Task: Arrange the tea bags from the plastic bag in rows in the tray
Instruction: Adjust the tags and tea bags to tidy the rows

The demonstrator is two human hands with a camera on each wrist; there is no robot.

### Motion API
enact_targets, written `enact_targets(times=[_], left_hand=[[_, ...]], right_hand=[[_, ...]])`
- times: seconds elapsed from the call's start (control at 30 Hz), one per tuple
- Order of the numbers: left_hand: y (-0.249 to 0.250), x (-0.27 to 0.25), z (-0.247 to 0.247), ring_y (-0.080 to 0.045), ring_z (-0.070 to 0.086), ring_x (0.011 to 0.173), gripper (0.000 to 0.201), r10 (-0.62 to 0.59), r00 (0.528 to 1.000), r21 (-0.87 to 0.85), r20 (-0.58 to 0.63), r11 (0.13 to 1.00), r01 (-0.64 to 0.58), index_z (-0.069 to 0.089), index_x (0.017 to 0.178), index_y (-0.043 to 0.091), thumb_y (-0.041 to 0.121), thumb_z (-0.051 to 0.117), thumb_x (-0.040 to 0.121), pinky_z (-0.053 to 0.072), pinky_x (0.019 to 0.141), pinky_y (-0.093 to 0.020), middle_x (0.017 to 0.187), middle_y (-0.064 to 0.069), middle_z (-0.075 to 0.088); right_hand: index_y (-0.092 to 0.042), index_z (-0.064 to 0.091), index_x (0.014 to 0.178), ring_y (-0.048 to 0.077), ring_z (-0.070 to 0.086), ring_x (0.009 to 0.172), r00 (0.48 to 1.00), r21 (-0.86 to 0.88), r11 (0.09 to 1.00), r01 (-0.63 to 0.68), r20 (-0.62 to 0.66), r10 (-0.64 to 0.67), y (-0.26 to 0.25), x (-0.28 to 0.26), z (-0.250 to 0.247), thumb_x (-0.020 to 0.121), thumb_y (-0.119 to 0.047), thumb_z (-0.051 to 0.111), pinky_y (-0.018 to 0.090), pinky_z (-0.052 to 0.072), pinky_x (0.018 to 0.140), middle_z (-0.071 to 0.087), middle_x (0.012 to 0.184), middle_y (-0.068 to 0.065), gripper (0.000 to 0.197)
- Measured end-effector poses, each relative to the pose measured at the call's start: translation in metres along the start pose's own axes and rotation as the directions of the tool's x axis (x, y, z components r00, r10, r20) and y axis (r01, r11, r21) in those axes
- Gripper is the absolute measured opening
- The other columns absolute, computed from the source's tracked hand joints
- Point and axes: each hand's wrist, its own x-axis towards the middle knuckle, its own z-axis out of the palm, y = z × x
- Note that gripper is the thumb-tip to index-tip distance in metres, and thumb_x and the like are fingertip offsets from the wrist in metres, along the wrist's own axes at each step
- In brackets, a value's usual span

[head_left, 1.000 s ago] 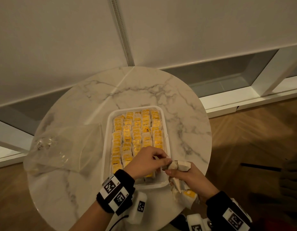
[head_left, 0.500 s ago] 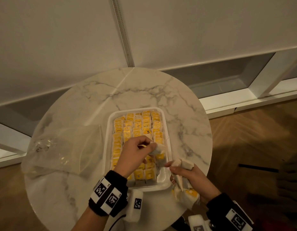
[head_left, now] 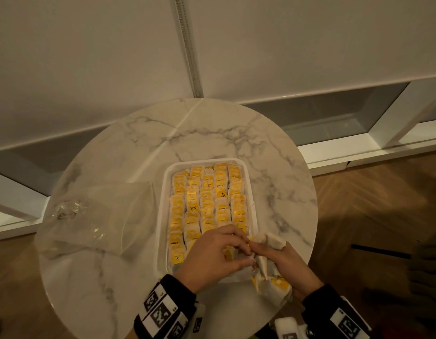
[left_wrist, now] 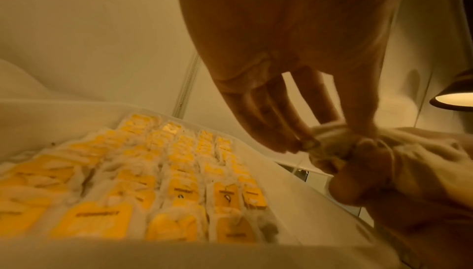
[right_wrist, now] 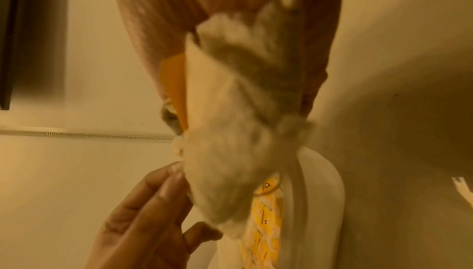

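While my right hand [head_left: 289, 261] clenches a bunch of tea bags [head_left: 273, 270] at the near right corner of the tray [head_left: 253, 192], my left hand [head_left: 212, 255] reaches across and pinches the top of that bunch with fingertips [left_wrist: 304, 142] and thumb. The bunch sits over the tray's near right rim, just off the near edge of the table [head_left: 128, 277]. How many bags are in my right fist I cannot tell; several, with yellow tags showing at the bottom and side. The bunch's long axis runs roughly from near right to far left, its upper end pointing toward my left fingers.

Past my hands, the white rectangular tray lies with its long axis running away from me, on the round marble table. It holds tea bags in rows [head_left: 207, 199], yellow tags up, five columns across, running from the far wall down to my hands. The near right part is hidden by my left hand, so an exact count is not possible. Some tags read RELAX.

Left of the tray, apart from it, lies one clear plastic bag [head_left: 97, 216], flat and crumpled, with nothing I can make out inside.

One tray, one plastic bag, one table.
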Motion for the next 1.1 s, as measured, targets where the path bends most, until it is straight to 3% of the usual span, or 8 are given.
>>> enact_targets(times=[0.07,0.13,0.23,0.33,0.5,0.6,0.8,1.1], left_hand=[[0.001,0.003,-0.006,-0.011,0.067,0.083,0.007,-0.047,0.999,-0.128,-0.010,0.991,0.045,0.078,0.084,0.021,0.027,0.080,0.080,0.048,0.068,-0.016,0.095,0.011,0.070],[-0.001,0.010,-0.012,-0.011,0.067,0.080,0.002,-0.154,0.985,-0.204,-0.079,0.970,0.135,0.078,0.086,0.021,0.022,0.077,0.084,0.050,0.069,-0.020,0.091,0.011,0.072],[-0.007,0.025,-0.016,-0.007,0.066,0.081,0.005,-0.251,0.968,-0.061,0.027,0.966,0.253,0.075,0.090,0.029,0.032,0.075,0.086,0.054,0.079,-0.031,0.094,0.015,0.072],[-0.003,0.036,-0.015,-0.002,0.064,0.066,0.002,-0.250,0.949,-0.019,0.194,0.966,0.258,0.074,0.085,0.021,0.023,0.075,0.086,0.053,0.068,-0.022,0.081,0.009,0.072],[-0.011,0.047,-0.017,-0.002,0.064,0.056,0.005,-0.307,0.944,0.044,0.121,0.952,0.304,0.074,0.080,0.023,0.021,0.077,0.084,0.058,0.068,-0.033,0.078,0.005,0.073],[-0.015,0.054,-0.012,-0.009,0.069,0.055,0.007,-0.384,0.912,0.133,0.141,0.921,0.367,0.072,0.080,0.019,0.022,0.076,0.085,0.060,0.069,-0.034,0.076,0.002,0.074],[-0.013,0.067,-0.006,-0.015,0.072,0.060,0.009,-0.486,0.840,0.285,0.242,0.863,0.417,0.070,0.080,0.017,0.020,0.073,0.087,0.062,0.068,-0.036,0.076,-0.002,0.075],[-0.016,0.075,0.001,-0.009,0.062,0.082,0.010,-0.378,0.925,0.573,0.034,0.766,0.292,0.068,0.077,0.030,0.037,0.072,0.083,0.042,0.063,-0.025,0.085,0.012,0.067]], right_hand=[[0.007,0.072,0.097,0.032,0.067,0.085,1.000,-0.048,0.999,0.004,0.000,-0.004,0.003,0.000,-0.001,0.080,-0.016,0.071,0.032,0.056,0.075,0.070,0.097,0.029,0.028],[0.010,0.070,0.095,0.035,0.064,0.079,1.000,-0.067,0.998,-0.011,-0.006,0.011,0.004,0.000,-0.002,0.077,-0.018,0.073,0.032,0.056,0.068,0.067,0.092,0.033,0.034],[0.007,0.072,0.092,0.031,0.065,0.076,1.000,-0.097,0.995,0.011,0.001,-0.011,0.004,-0.001,-0.002,0.080,-0.014,0.071,0.030,0.056,0.067,0.070,0.086,0.024,0.024],[0.000,0.075,0.094,0.022,0.069,0.081,0.998,-0.186,0.981,0.062,0.026,-0.059,0.002,-0.002,-0.004,0.087,-0.010,0.069,0.025,0.054,0.072,0.074,0.090,0.019,0.014],[-0.015,0.079,0.087,0.012,0.069,0.080,0.996,-0.217,0.973,0.081,-0.030,-0.090,0.001,-0.006,-0.014,0.089,-0.009,0.068,0.023,0.053,0.075,0.076,0.083,0.005,0.013],[-0.012,0.078,0.099,0.013,0.071,0.087,0.994,-0.207,0.976,0.067,-0.069,-0.083,0.000,-0.009,-0.023,0.088,-0.010,0.068,0.021,0.055,0.078,0.077,0.091,0.005,0.015],[-0.008,0.078,0.098,0.012,0.069,0.072,0.998,-0.204,0.978,0.042,-0.039,-0.050,0.002,-0.012,-0.030,0.088,-0.012,0.068,0.024,0.053,0.069,0.074,0.077,0.003,0.015],[-0.006,0.077,0.101,0.006,0.068,0.078,0.999,-0.258,0.965,0.044,0.021,-0.040,0.013,-0.011,-0.030,0.089,-0.007,0.068,0.020,0.051,0.073,0.075,0.082,-0.002,0.015]])
